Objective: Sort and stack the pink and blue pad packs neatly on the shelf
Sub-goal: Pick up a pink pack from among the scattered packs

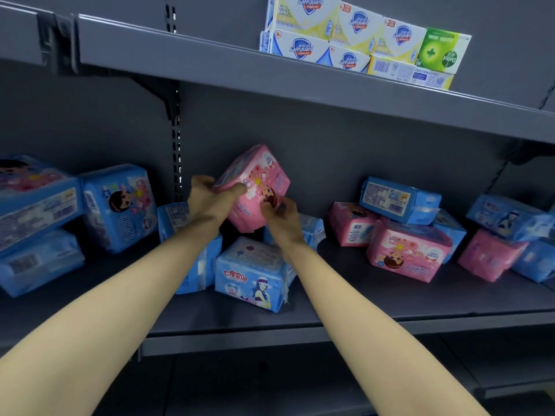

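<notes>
A pink pad pack [258, 178] is held tilted above the middle of the grey shelf [390, 301]. My left hand [210, 199] grips its left edge, thumb across the front. My right hand [280, 216] pinches its lower right corner. Below it lie blue packs, one with a printed figure [252, 274] at the front. Several blue packs [117, 205] stand and lie at the left. At the right, pink packs [408, 250] and blue packs [399, 199] lie mixed in a loose heap.
The shelf above [270, 70] carries white, yellow and green soap boxes [360, 40] at the right. A slotted upright and bracket [175, 115] run down the back wall behind my left hand. A lower shelf [480, 370] shows beneath.
</notes>
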A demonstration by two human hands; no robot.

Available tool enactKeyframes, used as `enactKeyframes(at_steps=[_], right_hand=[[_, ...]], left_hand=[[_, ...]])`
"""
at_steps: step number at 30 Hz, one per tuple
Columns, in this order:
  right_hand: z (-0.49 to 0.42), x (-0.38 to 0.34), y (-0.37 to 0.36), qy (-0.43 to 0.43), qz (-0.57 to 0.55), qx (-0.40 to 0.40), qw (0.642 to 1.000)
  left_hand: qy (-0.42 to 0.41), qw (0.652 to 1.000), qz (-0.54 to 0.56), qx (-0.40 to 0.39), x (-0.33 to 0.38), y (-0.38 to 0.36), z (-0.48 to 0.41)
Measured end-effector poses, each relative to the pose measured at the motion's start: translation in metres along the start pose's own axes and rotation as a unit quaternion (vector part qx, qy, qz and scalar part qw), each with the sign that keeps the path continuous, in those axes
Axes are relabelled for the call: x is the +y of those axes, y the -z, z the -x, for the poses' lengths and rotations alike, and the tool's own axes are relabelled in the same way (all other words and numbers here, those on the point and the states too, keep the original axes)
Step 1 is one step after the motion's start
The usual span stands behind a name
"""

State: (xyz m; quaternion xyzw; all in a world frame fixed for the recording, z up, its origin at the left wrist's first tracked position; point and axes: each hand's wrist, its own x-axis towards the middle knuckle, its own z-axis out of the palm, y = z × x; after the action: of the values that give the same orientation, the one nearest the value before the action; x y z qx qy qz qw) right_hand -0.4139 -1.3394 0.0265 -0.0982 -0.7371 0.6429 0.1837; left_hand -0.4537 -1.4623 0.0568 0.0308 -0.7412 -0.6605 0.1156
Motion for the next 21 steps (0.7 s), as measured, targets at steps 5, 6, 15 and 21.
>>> enactKeyframes(at_steps=[5,6,15,21], right_hand=[[-0.003,-0.012,-0.002,-0.109,-0.188,-0.001,0.976],[-0.003,-0.014,-0.001,-0.133,-0.221,-0.012,0.966],[0.003,-0.015,0.012,-0.214,-0.415,-0.065,0.882],[0.006,-0.014,0.012,-0.231,-0.445,-0.068,0.863]], left_hand=[[0.028,0.996,0.075,0.026,0.002,-0.011,0.021],[0.028,0.996,0.082,0.034,0.002,-0.014,0.026],[-0.074,0.997,0.031,-0.013,-0.002,-0.026,0.059],[-0.120,0.992,0.025,-0.033,-0.004,-0.022,0.072]])
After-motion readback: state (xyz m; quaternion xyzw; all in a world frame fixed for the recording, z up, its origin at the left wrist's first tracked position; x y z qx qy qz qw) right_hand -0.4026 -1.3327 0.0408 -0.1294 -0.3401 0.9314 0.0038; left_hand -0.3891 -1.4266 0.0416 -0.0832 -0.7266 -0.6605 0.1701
